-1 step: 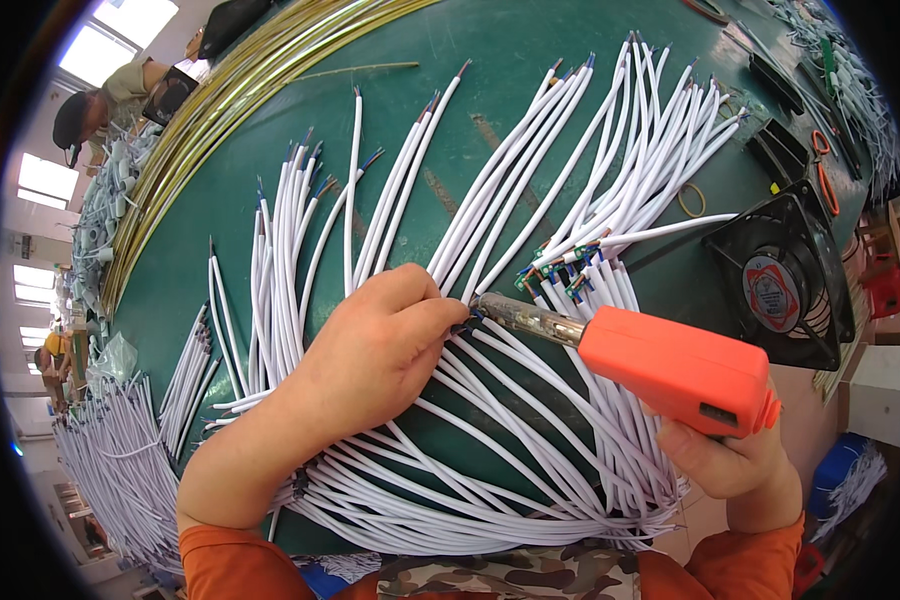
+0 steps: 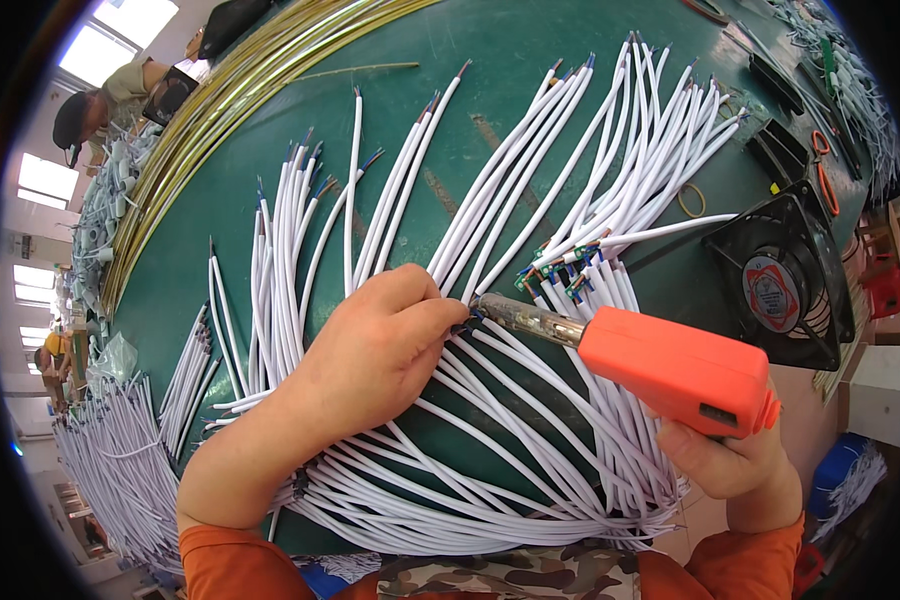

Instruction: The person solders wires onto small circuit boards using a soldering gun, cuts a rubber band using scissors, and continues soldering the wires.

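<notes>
My right hand (image 2: pixel 725 460) is wrapped around a red soldering gun (image 2: pixel 670 365). Its metal barrel points left, and the tip meets the fingertips of my left hand (image 2: pixel 385 345). There my left thumb and fingers pinch the end of a white cable, with a dark bit and some blue showing; the fingers hide most of it. Under and around my left hand spread many white cables (image 2: pixel 530 420). Just right of the tip lie cable ends with small green circuit boards (image 2: pixel 575 275), blue and brown wires on them.
White cables with stripped ends (image 2: pixel 515 165) fan across the green table (image 2: pixel 410 105). A black fan (image 2: pixel 780 280) stands at the right, near orange-handled scissors (image 2: pixel 823 175). Long yellowish tubes (image 2: pixel 210 110) line the far left edge. A bundle of cables (image 2: pixel 115 465) lies at left; another person (image 2: pixel 105 110) sits beyond.
</notes>
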{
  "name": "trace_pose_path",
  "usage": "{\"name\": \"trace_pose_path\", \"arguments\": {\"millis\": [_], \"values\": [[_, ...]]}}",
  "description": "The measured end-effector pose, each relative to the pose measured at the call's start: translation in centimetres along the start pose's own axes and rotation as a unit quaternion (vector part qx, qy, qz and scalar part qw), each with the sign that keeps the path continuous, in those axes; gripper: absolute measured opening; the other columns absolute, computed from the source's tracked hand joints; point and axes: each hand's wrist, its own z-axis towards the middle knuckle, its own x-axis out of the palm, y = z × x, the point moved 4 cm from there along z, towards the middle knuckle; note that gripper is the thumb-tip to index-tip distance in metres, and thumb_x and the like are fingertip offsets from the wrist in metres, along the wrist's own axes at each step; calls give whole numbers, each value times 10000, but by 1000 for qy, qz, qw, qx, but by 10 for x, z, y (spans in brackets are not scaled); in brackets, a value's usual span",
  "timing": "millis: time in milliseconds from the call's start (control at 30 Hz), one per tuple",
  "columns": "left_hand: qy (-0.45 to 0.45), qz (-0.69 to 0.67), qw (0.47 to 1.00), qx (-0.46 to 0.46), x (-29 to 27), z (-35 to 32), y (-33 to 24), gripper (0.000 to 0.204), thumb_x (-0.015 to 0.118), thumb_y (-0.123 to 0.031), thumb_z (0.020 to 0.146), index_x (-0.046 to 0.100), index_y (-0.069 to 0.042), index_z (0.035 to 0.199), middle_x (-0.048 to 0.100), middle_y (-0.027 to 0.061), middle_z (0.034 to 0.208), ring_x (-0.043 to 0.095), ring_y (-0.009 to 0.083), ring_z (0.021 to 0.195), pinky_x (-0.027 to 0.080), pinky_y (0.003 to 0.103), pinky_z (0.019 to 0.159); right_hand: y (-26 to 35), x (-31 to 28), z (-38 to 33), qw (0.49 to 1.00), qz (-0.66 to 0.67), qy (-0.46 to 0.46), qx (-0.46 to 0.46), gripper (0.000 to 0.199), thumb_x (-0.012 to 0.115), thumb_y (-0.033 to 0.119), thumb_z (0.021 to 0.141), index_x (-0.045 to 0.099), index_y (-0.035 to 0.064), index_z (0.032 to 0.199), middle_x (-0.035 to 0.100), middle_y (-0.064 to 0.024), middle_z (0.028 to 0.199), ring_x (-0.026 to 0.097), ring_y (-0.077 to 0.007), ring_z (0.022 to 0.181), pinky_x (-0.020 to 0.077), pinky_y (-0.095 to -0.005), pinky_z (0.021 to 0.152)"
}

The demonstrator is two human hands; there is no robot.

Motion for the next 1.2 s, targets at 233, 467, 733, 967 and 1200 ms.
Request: {"name": "trace_pose_path", "arguments": {"millis": [233,467,733,967,1200], "values": [[-5,6,1000,0,-1,1,2,230,627,63,809,661,-14,1023,585,119,886,593,297,799,487,373,694,0,1,3,1000,18,-6,-6,387,728,63,812,619,-47,1167,668,-177,1118,686,-261,951,535,-351,849],[-8,6,1000,12,-1,1,0,242,642,57,795,664,-17,1024,582,120,885,596,300,795,491,381,692,3,-2,-3,990,86,-99,58,410,740,172,830,615,-52,1150,703,-132,969,623,-134,745,507,-280,673],[-7,10,1000,11,-2,1,3,234,641,52,798,662,-22,1018,580,120,883,596,304,791,492,383,692,3,0,-2,987,112,-95,70,447,742,202,856,588,-54,1189,703,-148,976,589,-98,656,483,-248,584],[-13,6,1000,18,-2,4,0,226,633,54,806,665,-17,1018,586,124,885,599,301,793,493,375,693,-1,-5,-13,984,109,-124,60,514,767,236,833,576,-46,1219,700,-160,977,591,-98,665,473,-252,579],[27,14,1000,0,-24,12,3,228,686,-19,807,678,-26,1035,622,116,949,617,293,878,508,362,778,15,-32,-46,962,89,-259,11,612,687,312,886,463,-72,1306,667,-193,997,584,-111,658,476,-221,566]]}}
